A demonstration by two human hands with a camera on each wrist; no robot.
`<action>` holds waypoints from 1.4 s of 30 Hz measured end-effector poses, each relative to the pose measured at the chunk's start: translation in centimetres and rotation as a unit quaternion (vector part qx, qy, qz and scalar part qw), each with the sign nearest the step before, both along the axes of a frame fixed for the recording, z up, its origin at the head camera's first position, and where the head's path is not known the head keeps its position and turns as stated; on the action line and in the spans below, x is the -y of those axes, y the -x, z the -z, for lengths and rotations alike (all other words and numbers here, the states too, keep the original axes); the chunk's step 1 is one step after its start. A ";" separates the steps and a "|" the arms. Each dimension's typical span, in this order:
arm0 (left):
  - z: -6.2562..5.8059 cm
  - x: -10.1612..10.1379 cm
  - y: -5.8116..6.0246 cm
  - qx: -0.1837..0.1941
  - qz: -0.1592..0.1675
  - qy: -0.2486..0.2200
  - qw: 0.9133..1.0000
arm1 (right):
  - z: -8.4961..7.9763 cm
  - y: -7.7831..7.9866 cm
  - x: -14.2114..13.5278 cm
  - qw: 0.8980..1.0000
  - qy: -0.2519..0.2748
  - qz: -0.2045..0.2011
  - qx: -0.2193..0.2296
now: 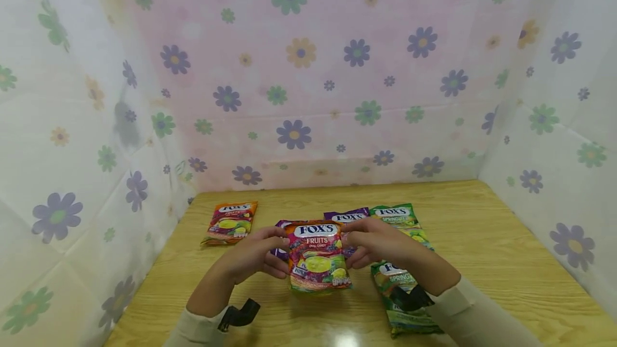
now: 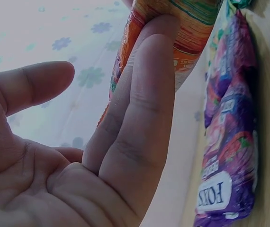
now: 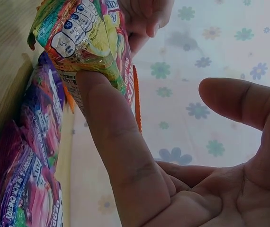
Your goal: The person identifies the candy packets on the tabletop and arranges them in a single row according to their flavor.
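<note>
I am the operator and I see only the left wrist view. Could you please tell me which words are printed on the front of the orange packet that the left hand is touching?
Observer: In the head view, the front of this packet reads "FOX'S FRUITS".
Operator: Thank you. Does another of the same kind lie on the table?
Observer: Yes, a second Fruits packet lies toward the far left.

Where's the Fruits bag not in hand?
In the head view, the loose Fruits bag lies back left on the table, just beyond the left hand.
</note>
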State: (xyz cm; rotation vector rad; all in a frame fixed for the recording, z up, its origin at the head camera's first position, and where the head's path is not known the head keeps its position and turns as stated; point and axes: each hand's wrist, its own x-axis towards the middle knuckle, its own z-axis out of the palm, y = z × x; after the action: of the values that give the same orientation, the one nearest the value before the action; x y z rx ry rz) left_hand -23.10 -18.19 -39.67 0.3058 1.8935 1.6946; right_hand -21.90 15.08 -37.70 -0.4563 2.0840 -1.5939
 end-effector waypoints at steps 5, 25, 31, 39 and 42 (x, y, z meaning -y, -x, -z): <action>-0.5 0.8 -0.1 -0.007 -0.016 0.002 1.000 | 0.0 0.6 0.9 1.000 0.004 0.003 0.006; -1.2 1.7 0.6 -0.035 -0.033 -0.008 0.999 | -0.6 1.3 2.4 1.000 -0.002 0.023 -0.015; -1.1 2.3 0.5 -0.043 -0.051 0.005 0.998 | -0.7 1.6 3.1 1.000 0.000 0.026 -0.012; -1.3 2.9 0.9 -0.060 -0.074 0.005 0.995 | -0.9 2.4 4.0 1.000 0.008 0.027 0.000; -1.2 3.2 1.1 -0.066 -0.080 0.007 0.995 | -0.9 2.7 4.5 1.000 0.014 0.025 0.001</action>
State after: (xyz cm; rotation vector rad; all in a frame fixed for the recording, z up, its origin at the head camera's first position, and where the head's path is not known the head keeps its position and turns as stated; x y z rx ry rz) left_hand -24.22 -21.36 -38.49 0.2727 2.0746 1.8035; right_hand -24.60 10.55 -36.78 -0.4152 2.0892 -1.6516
